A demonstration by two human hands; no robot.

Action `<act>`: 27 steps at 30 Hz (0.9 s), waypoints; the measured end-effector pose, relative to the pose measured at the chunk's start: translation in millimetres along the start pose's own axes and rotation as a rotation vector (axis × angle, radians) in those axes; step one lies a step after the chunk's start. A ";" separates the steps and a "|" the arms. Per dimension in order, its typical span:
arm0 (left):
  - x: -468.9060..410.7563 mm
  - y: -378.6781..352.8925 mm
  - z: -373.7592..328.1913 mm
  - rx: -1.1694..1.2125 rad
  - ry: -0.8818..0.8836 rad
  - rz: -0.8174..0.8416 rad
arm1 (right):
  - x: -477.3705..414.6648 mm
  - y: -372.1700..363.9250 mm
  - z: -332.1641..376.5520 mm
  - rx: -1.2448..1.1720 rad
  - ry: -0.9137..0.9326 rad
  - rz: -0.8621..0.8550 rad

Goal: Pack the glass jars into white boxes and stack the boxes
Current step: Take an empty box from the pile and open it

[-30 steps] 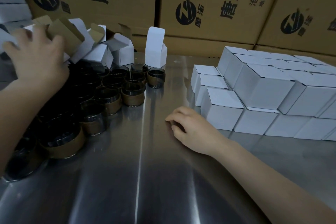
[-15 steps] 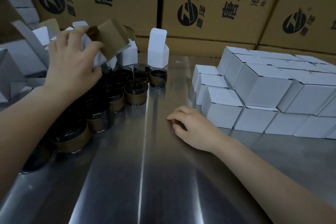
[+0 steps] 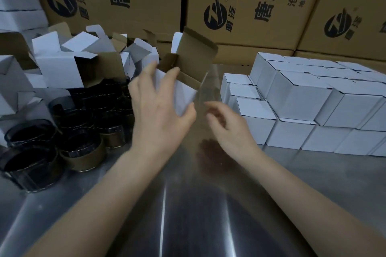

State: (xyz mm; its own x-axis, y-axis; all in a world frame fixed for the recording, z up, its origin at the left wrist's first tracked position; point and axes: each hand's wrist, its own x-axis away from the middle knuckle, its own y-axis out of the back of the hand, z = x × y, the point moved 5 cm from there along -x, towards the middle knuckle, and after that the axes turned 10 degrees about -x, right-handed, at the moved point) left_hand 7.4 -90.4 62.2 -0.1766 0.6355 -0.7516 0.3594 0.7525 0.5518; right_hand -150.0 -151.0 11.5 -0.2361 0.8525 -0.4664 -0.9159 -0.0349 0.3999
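Note:
My left hand [image 3: 158, 115] grips an open white box [image 3: 183, 81] in the air above the middle of the steel table [image 3: 188, 215]; its brown-lined flaps stand up. My right hand [image 3: 227, 129] hovers just to the right of that box with loosely bent fingers, holding nothing. Several dark glass jars [image 3: 83, 131] with brown bands stand in a cluster at the left. Closed white boxes [image 3: 302, 106] are stacked in two layers at the right.
A heap of open empty white boxes [image 3: 62, 69] lies behind the jars at the left. Large printed cardboard cartons [image 3: 240, 6] wall off the back of the table. White foam pieces [image 3: 16, 0] are piled at the far left.
My left hand has carried the open box from the heap at the left to the middle. My right hand has lifted off the table and moved toward the box.

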 end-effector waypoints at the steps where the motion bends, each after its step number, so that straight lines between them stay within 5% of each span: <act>1: 5.6 -2.9 -4.1 0.011 0.023 0.008 | -0.5 2.4 1.2 -0.095 -0.029 -0.056; 7: 21.7 -19.1 -13.1 0.019 0.114 0.076 | -3.0 8.7 7.0 -0.465 -0.115 -0.173; 27: 29.2 -33.3 6.0 0.332 0.174 0.099 | -1.1 7.0 3.3 -0.246 -0.114 -0.235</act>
State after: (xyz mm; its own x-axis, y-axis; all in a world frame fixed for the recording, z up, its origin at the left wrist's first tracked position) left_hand -4.2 -98.0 19.7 -0.2692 0.7433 -0.6124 0.6542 0.6078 0.4502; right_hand -155.1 -150.5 17.4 0.0149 0.9043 -0.4267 -0.9949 0.0560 0.0838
